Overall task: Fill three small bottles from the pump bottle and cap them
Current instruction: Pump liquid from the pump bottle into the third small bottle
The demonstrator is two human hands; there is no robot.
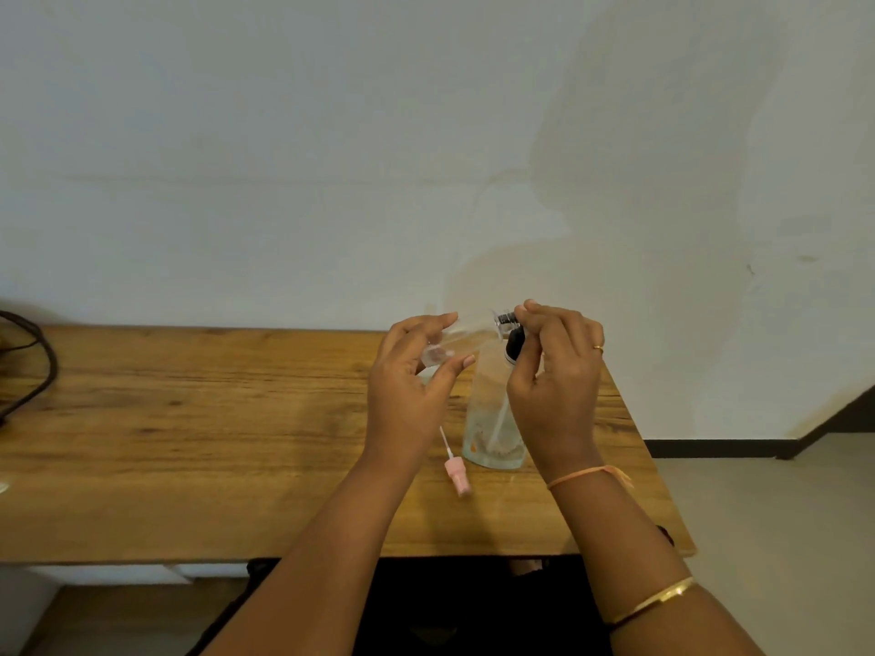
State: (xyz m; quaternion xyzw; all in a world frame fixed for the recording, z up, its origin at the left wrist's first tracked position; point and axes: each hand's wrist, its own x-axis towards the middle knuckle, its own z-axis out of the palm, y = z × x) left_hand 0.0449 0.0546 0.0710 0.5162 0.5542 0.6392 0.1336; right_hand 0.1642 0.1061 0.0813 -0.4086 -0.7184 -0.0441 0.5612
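1. Wooden table (189, 419) sitting by a white wall.
2. Holding the small bottle (473, 332) sideways, up off the table, in the left hand (407, 395), fingers curled round it.
3. Pinching the black top (507, 318) of the pump bottle (487, 409) with the right hand (554, 385).
4. Probably filling; next, pressing down while keeping the mouth at the spout.
5. Pink cap (458, 472) lying beside, waiting.

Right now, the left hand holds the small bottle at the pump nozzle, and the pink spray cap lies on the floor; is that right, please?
Not quite: the head view shows the pink spray cap lying on the wooden table beside the pump bottle, not on the floor. The left hand does hold the small bottle at the nozzle.
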